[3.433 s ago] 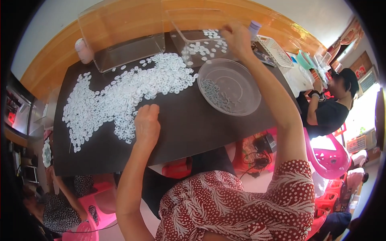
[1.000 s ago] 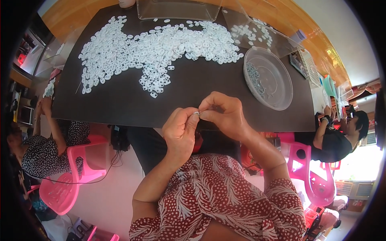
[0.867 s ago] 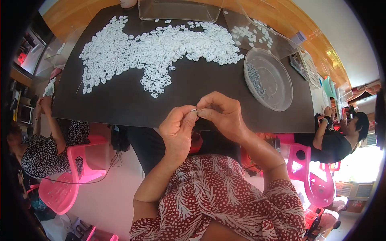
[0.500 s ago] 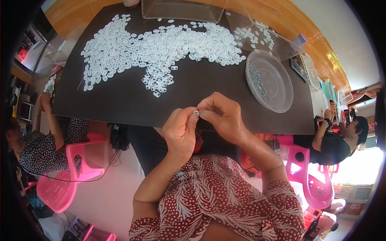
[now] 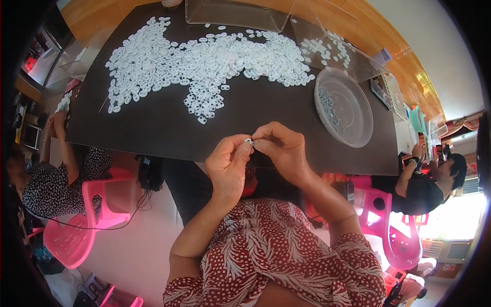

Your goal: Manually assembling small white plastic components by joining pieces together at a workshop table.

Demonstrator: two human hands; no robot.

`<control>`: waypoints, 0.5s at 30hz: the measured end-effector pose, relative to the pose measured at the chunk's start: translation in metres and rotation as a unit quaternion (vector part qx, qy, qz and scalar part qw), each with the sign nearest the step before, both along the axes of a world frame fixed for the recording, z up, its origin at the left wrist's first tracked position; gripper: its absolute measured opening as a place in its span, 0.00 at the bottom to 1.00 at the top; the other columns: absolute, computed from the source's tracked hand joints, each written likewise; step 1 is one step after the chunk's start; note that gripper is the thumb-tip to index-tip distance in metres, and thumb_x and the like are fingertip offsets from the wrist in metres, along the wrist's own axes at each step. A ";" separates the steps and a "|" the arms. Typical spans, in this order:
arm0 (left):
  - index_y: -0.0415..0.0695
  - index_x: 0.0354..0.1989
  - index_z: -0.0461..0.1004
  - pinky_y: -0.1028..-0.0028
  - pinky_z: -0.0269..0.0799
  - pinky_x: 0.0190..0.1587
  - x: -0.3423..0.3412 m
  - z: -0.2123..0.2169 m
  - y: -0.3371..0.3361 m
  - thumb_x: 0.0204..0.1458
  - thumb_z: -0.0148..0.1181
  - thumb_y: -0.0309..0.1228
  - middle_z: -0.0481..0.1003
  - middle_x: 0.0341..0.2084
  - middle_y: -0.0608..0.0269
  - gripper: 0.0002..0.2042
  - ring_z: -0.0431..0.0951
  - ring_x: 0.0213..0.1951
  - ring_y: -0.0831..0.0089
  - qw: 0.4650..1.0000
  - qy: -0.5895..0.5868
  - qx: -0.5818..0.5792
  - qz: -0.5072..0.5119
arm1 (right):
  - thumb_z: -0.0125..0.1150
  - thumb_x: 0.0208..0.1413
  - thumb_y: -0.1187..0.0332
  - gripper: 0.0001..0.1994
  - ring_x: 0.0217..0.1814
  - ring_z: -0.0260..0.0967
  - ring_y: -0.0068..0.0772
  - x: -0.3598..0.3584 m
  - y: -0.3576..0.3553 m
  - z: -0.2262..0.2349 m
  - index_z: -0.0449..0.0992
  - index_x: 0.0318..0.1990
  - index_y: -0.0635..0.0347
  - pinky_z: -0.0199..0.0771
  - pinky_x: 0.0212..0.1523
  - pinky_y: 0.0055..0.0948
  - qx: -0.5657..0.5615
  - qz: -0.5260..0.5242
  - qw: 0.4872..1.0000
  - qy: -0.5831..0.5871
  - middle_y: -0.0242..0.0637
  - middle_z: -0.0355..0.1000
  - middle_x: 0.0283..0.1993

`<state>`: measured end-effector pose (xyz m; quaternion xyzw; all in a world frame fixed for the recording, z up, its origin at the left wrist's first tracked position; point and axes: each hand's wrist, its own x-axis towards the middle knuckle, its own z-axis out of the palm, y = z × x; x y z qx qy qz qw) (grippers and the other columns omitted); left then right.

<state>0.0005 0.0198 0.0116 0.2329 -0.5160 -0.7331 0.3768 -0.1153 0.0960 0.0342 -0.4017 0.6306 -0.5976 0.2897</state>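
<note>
Close to the table's near edge, my left hand (image 5: 226, 166) pinches a small white plastic piece (image 5: 248, 141) between thumb and forefinger. It looks like the oval pieces with two holes in the big white pile (image 5: 225, 57). My right hand (image 5: 284, 153) meets it from the right, thumb and forefinger pressed together at the piece's edge. Whatever those right fingertips hold is too small to make out. To the right stands a round clear plastic dish (image 5: 356, 105) with small grey metal parts (image 5: 327, 105) along its left side.
A clear plastic bin (image 5: 238, 20) stands at the dark table's (image 5: 148, 128) far edge. More white pieces (image 5: 326, 49) lie beyond the dish, behind clear plastic. People sit at left (image 5: 56, 184) and right (image 5: 427, 187), beside pink chairs (image 5: 69, 238).
My hands stay together at nearly the same spot, and the white piece shows a little more between the fingertips. The whole view has shifted slightly.
</note>
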 end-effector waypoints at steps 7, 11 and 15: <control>0.34 0.34 0.74 0.82 0.67 0.32 -0.001 -0.005 -0.001 0.52 0.55 0.20 0.73 0.25 0.64 0.04 0.71 0.28 0.81 0.997 -0.034 -0.061 0.029 | 0.58 0.50 0.80 0.06 0.33 0.65 0.14 0.004 -0.001 0.002 0.72 0.36 0.65 0.67 0.35 0.17 -0.001 -0.011 1.000 -0.022 0.27 0.70 0.31; 0.35 0.34 0.74 0.81 0.66 0.30 0.000 -0.003 -0.003 0.51 0.56 0.20 0.72 0.24 0.64 0.04 0.70 0.26 0.80 0.994 -0.043 -0.098 0.031 | 0.60 0.49 0.79 0.07 0.33 0.65 0.13 0.003 0.000 0.000 0.72 0.37 0.65 0.67 0.34 0.17 -0.002 -0.020 1.000 0.007 0.27 0.70 0.31; 0.36 0.32 0.73 0.77 0.64 0.26 0.002 -0.002 -0.005 0.49 0.57 0.19 0.70 0.20 0.62 0.03 0.68 0.23 0.75 0.973 -0.058 -0.214 0.057 | 0.60 0.49 0.78 0.08 0.33 0.65 0.14 0.002 0.002 0.000 0.72 0.37 0.65 0.68 0.35 0.17 0.004 -0.014 1.000 0.007 0.27 0.70 0.31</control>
